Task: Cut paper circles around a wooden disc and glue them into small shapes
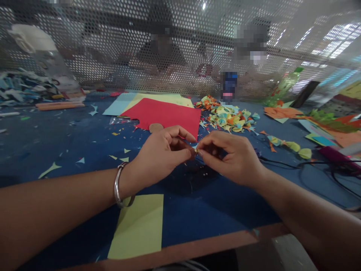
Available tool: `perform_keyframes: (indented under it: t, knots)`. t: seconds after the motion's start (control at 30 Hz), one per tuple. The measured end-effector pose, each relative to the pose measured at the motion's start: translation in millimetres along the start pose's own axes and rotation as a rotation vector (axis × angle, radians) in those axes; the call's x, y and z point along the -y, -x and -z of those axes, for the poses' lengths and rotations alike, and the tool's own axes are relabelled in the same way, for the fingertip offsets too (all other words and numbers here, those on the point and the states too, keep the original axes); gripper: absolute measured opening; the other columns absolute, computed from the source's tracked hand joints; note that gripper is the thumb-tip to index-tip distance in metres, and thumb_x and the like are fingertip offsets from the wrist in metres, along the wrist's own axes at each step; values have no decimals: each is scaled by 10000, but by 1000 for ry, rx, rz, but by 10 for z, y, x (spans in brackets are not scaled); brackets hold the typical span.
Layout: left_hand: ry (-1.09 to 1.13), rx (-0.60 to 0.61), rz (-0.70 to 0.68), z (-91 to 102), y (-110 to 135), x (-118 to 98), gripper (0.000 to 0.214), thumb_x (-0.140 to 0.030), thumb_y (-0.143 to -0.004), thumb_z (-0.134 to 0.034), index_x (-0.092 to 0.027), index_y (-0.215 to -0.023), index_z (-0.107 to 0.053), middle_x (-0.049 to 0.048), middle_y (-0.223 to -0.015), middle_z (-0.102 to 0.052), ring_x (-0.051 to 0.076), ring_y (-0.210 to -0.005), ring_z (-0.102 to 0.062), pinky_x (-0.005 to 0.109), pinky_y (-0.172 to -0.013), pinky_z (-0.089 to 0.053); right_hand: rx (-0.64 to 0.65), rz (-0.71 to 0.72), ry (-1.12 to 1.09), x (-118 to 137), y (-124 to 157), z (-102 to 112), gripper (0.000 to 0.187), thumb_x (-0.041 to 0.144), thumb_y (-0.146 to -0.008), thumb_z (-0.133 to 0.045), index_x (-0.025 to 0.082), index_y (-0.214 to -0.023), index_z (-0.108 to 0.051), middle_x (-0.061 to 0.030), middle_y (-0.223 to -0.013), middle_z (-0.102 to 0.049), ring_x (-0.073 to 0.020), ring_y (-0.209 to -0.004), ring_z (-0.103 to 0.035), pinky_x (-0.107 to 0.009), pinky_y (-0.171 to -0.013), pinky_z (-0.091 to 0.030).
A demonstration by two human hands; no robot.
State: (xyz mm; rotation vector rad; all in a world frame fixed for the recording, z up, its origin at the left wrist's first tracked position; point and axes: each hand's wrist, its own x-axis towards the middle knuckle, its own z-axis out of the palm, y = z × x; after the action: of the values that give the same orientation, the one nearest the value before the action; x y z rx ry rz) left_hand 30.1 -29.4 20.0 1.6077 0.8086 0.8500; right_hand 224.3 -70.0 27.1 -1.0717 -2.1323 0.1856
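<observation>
A small yellowish piece (196, 151) is pinched between thumb and index fingertip of the right hand (234, 156), whose other fingers are curled towards the palm. The left hand (160, 152) is brought up against it from the other side, its index finger stretched forward above and its thumb laid along below; the two sets of fingertips nearly meet at the piece, but it cannot be told whether the piece is also gripped by the left fingers. Both hands are held above the worktop (208, 210), wrists slightly bent inward, the forearms slanted in from the lower corners. A silver bangle (117, 188) is worn on the left wrist.

Beneath the hands, tiny shiny beads (205, 174) are seen on the blue surface. Below the left wrist, a yellow-green sheet (141, 229) is laid at the near edge. Just beyond the left hand, a brown disc (155, 128) is rested against a red sheet (172, 113) with a nibbled edge, under which paler sheets (113, 104) are spread. Past the right hand, a heap of paper pieces (232, 118) is piled, and to its right a row of folded pieces (291, 146) is laid near a black cable (279, 163).
</observation>
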Motion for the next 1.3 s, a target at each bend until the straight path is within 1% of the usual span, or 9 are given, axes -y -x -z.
perform_keyframes:
  t: [0.23,0.37,0.63,0.77,0.9,0.97,1.1,1.2,1.3]
  knots:
    - [86,-40,27,-10,-5,1,247,-245,-767,-767,-166,-944,-615,12,-736,-715,153,-708,-697,273,-672,-550,-21,-61,-27,0,4,13,59,141,-860,-623,166,-822,-660,30,-666,-580,-68,-543,-481,-201,-519,-396]
    - [131,-22,17,-31,-10,28,262,-229,-802,-738,-176,-1005,-580,-2,-781,-702,148,-736,-710,297,-745,-572,-26,-84,-40,14,-1,10,49,150,-862,-623,166,-838,-663,27,-668,-587,-71,-547,-488,-205,-520,-396]
    - [52,-26,32,-61,-2,27,261,-217,-863,-666,-199,-1059,-494,-33,-736,-668,125,-713,-674,261,-701,-518,-14,-78,-41,4,1,-32,65,145,-864,-612,166,-836,-667,21,-697,-605,-70,-562,-493,-201,-539,-406]
    - [5,-12,34,-9,-42,17,344,-212,-849,-664,-199,-1143,-484,0,-800,-715,150,-758,-691,277,-702,-509,-27,-104,-43,-18,-9,-24,59,157,-863,-616,165,-836,-668,25,-678,-585,-72,-554,-481,-207,-529,-394]
    - [-250,-12,-108,192,-156,-14,243,-177,-829,-635,-182,-1067,-589,53,-974,-740,160,-865,-680,279,-763,-492,-4,-154,-48,-86,-22,-12,61,174,-864,-617,168,-830,-667,36,-649,-565,-71,-535,-457,-209,-519,-377]
    - [-483,46,-135,311,-211,-40,164,-196,-838,-606,-187,-989,-670,53,-970,-737,176,-867,-665,283,-755,-471,34,-191,-40,-137,-26,-6,53,177,-853,-623,168,-828,-670,40,-639,-564,-69,-525,-454,-209,-515,-371]
    - [-810,185,-132,451,-247,-69,263,-214,-791,-626,-225,-1033,-726,55,-1006,-726,224,-906,-641,303,-777,-446,118,-254,-11,-227,-38,5,50,183,-827,-633,163,-821,-678,43,-621,-566,-69,-508,-447,-206,-506,-357]
    - [-919,220,-165,454,-229,-51,356,-247,-734,-671,-237,-1086,-727,75,-1004,-716,283,-989,-613,335,-826,-445,172,-291,9,-258,-55,7,58,175,-807,-631,161,-822,-686,42,-610,-580,-72,-501,-456,-209,-512,-353]
    - [-926,229,-174,428,-223,-18,338,-256,-742,-657,-234,-1068,-742,92,-970,-715,310,-1060,-590,372,-887,-442,205,-311,28,-263,-77,1,72,175,-796,-628,159,-815,-696,34,-605,-602,-78,-498,-470,-211,-517,-355]
